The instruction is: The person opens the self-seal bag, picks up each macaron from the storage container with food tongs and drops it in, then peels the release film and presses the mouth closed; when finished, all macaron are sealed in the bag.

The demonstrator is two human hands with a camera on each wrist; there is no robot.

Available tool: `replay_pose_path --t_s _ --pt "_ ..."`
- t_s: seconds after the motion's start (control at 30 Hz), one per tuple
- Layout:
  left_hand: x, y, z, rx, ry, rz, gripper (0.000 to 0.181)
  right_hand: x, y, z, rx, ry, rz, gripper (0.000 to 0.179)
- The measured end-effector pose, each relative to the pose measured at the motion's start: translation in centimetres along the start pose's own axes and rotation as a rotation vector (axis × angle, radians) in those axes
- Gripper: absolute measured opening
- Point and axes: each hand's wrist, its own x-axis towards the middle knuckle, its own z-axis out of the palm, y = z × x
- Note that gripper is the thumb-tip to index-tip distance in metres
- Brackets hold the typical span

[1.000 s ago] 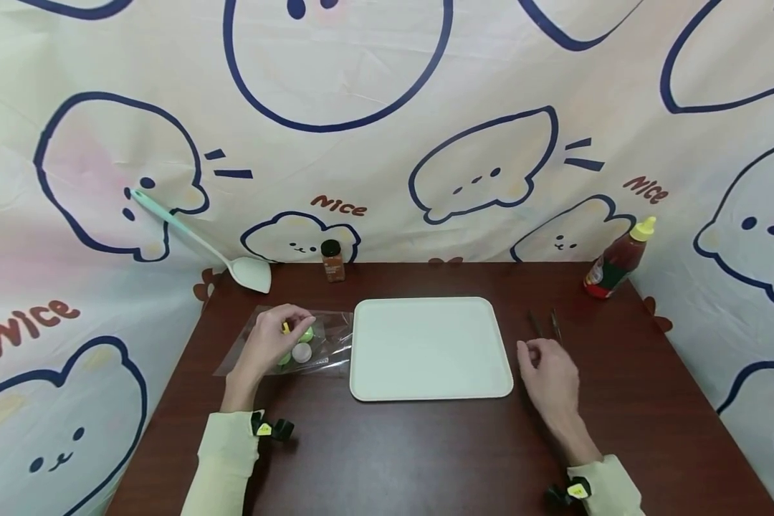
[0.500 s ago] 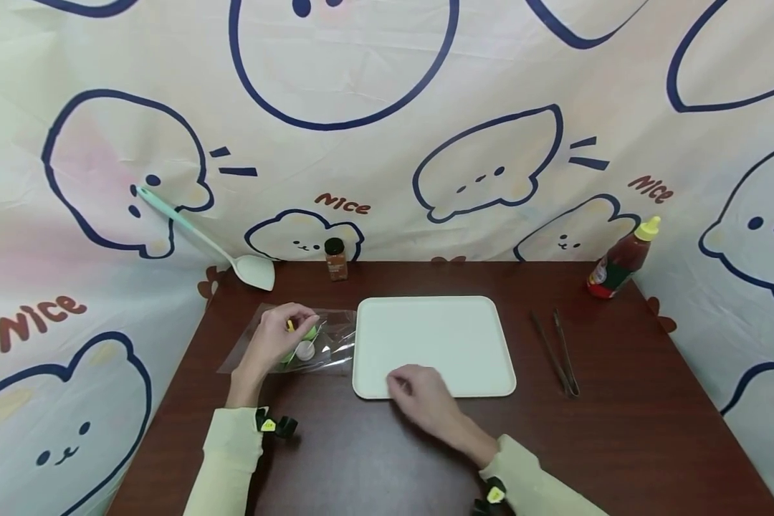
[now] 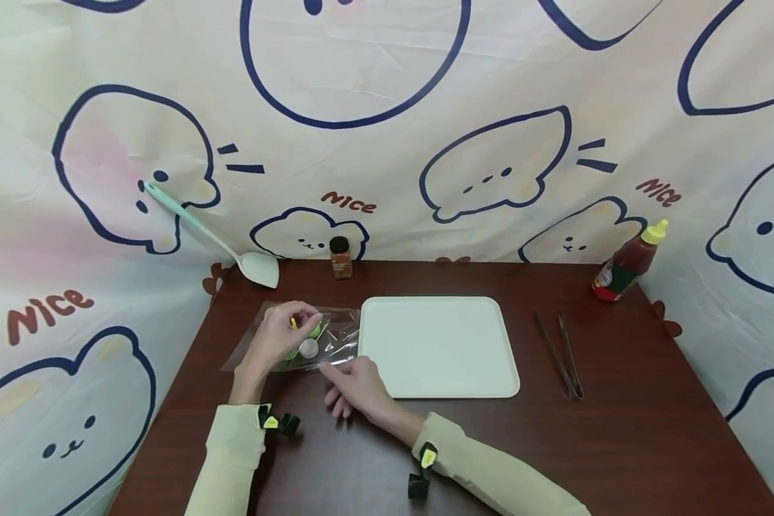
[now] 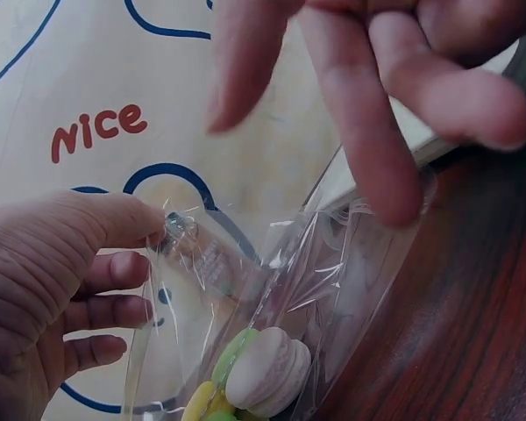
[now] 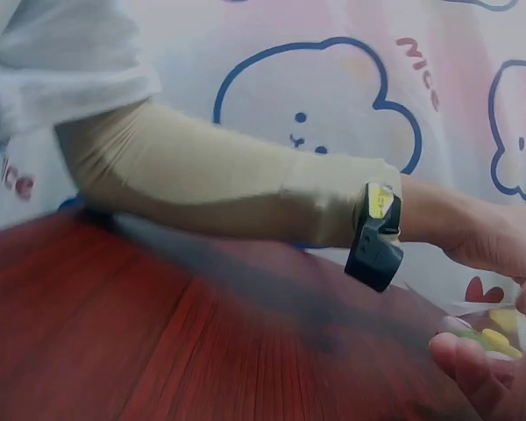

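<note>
A clear plastic bag (image 3: 343,333) lies on the table's left part, with several macarons inside: a white macaron (image 4: 267,373), green and yellow ones. My left hand (image 3: 276,337) pinches the bag's upper edge between thumb and forefinger, as the left wrist view shows close up; its other fingers curl loosely. Over the bag's near right corner is my right hand (image 3: 361,390), its fingers apart and loosely extended, with nothing held. Whether its thumb touches the plastic cannot be told. Part of the macarons is hidden behind my left hand in the head view.
A white rectangular tray (image 3: 441,347) sits right of the bag. Metal tongs (image 3: 561,358) lie farther right. Along the back stand a small spice jar (image 3: 340,259) and a sauce bottle (image 3: 627,265); a turner (image 3: 258,269) leans on the left backdrop.
My right hand has come left from beside the tongs, across the tray's near edge, to the bag, and its fingers have spread. The left hand keeps its pinch on the bag.
</note>
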Motion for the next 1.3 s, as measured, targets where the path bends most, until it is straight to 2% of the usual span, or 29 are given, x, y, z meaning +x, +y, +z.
replay_pose_path --t_s 0.2,0.33,0.53,0.77,1.0,1.23,1.3 --pt "0.0 0.1 0.1 -0.024 0.001 -0.007 0.010 1.1 0.0 0.9 0.213 0.060 0.121 0.051" --pt "0.0 0.2 0.1 -0.035 0.001 -0.012 0.007 1.7 0.1 1.4 0.263 0.100 0.168 0.043" --pt "-0.1 0.2 0.0 -0.045 0.018 0.015 0.004 2.5 -0.1 2.4 0.342 0.150 0.207 0.037" --pt "0.0 0.0 0.0 -0.052 0.024 0.022 0.004 2.8 0.2 3.2 0.361 0.192 0.222 0.028" --pt "0.3 0.3 -0.1 -0.056 0.020 0.022 0.005 2.2 0.0 3.0 0.358 0.221 0.222 0.025" --pt "0.1 0.7 -0.5 -0.048 0.018 -0.008 0.003 1.2 0.4 3.0 0.326 0.192 0.208 0.027" --pt "0.1 1.0 -0.8 -0.028 -0.005 -0.030 0.006 0.7 0.6 2.9 0.293 0.172 0.195 0.026"
